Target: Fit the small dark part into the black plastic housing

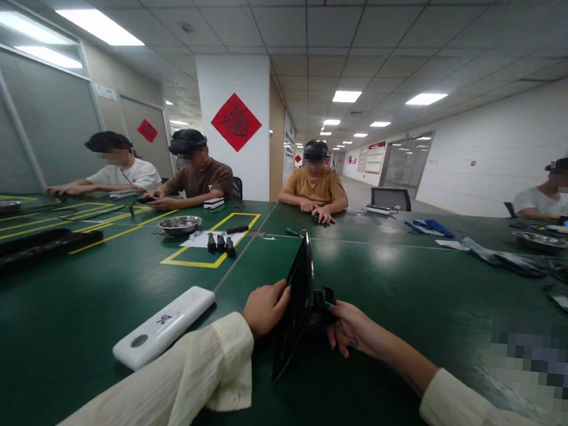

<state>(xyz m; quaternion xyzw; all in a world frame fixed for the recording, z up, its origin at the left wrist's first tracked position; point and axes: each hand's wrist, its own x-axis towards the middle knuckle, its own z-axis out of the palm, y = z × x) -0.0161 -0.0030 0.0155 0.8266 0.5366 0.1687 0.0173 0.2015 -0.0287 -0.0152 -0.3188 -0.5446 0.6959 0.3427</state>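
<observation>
Upright and nearly edge-on to me, a thin black flat panel (297, 301) stands over the green table. My left hand (265, 308) is closed on its left side, thumb against the edge. At the panel's right side sticks out a small black bracket-like part (324, 298); whether it is joined to the panel I cannot tell. My right hand (357, 328) pinches this part between thumb and fingers. Beside my left forearm lies a white power bank (165, 329) with a dark round spot and the number 26 on it.
Several black clips (221, 244) lie on white paper inside a yellow taped rectangle, near a metal bowl (179, 225). A long black tray (24, 251) is at the left. Across the green table (397, 284) sits a person in a mustard shirt (315, 186); other people sit left and right.
</observation>
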